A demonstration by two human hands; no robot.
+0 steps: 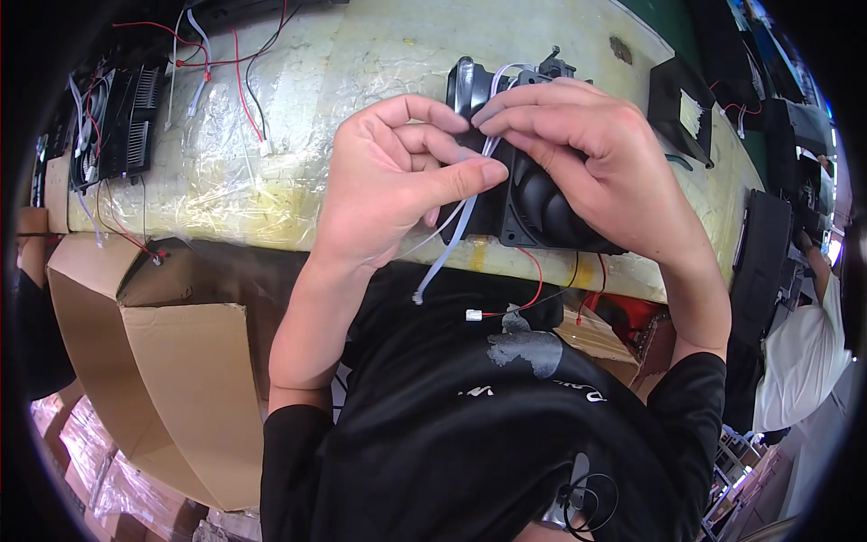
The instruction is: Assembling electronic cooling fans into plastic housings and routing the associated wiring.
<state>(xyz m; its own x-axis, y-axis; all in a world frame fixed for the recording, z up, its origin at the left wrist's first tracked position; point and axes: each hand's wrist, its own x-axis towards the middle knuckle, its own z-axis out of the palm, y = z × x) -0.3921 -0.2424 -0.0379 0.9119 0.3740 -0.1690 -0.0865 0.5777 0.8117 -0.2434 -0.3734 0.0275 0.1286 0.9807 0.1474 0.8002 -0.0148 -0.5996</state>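
Observation:
Both my hands work close together over a black fan unit (546, 200) at the near edge of the table. My right hand (614, 149) pinches thin white cables (454, 240) between its thumb and fingertips. My left hand (375, 185) is curled, its thumb crossing over the same cables and its fingers bent behind them. The cables loop up over the unit's black housing (464, 77), and their loose ends hang past the table edge. A red and black wire with a white plug (473, 315) dangles from the fan. My fingers hide part of the housing.
The table (298, 81) is covered with wrinkled clear film. Black units with loose wires (117, 122) lie at the left, and a black box-shaped part (679, 108) at the right. An open cardboard box (185, 388) stands below left. Another person's white sleeve (799, 361) shows far right.

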